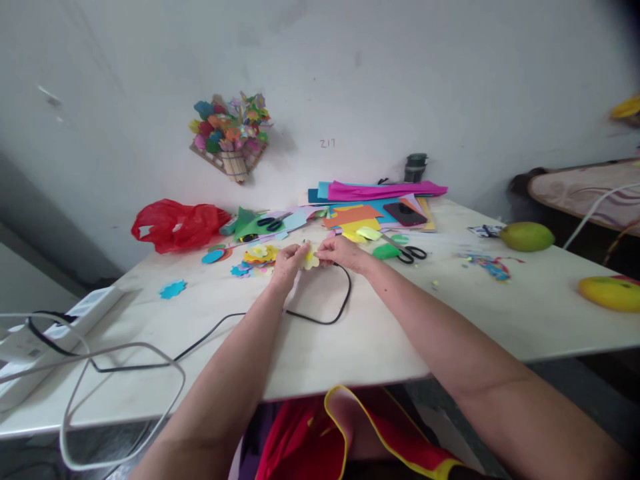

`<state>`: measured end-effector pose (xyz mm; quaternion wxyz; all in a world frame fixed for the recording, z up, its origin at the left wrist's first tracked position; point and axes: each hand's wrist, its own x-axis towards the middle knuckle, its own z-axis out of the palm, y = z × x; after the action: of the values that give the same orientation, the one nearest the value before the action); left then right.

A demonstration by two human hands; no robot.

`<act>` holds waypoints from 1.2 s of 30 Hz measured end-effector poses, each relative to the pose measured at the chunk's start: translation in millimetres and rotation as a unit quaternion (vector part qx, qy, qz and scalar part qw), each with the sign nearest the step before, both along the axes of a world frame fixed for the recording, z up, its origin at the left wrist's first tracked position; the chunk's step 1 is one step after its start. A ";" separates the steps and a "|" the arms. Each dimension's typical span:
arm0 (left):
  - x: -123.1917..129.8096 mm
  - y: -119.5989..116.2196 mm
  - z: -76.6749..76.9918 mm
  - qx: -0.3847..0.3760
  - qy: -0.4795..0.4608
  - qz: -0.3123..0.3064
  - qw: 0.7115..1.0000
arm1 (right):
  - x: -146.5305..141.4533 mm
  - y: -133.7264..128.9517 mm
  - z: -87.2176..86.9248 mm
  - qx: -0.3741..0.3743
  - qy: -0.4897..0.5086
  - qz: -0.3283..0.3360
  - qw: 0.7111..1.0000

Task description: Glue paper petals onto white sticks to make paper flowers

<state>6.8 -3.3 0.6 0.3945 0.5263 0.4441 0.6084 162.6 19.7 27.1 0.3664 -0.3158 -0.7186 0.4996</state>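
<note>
left hand [288, 263] and right hand [344, 253] pinch a yellow flower [311, 259], its face turned this way; long axis unclear.

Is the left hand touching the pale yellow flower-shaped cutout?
Touching. The head view shows the left hand with its fingers against the left side of the pale yellow flower-shaped cutout.

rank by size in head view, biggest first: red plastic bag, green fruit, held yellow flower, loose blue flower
1. Red plastic bag
2. Green fruit
3. Yellow flower and blue flower look alike; fingers hide part of the yellow one, so unranked
</note>
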 end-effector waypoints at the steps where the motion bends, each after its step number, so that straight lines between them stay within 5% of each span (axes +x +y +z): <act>1: -0.4 0.4 -0.7 0.010 0.010 -0.004 1.000 | -0.3 -0.7 0.3 0.001 -0.003 -0.002 1.000; 14: -1.6 1.9 -1.4 0.006 0.027 -0.051 0.998 | 0.4 2.6 -0.2 0.003 0.018 -0.007 1.000; 22: 4.0 0.1 0.9 -0.014 -0.037 -0.013 0.999 | -1.7 0.0 0.6 -0.020 0.011 -0.014 1.000; 36: 0.6 -1.2 2.0 -0.003 0.003 -0.027 1.000 | 0.3 0.0 4.4 -0.029 -0.004 -0.020 0.999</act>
<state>7.4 -4.5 2.6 0.4109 0.5386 0.4326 0.5949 162.9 19.7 31.5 0.3639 -0.3422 -0.6989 0.5118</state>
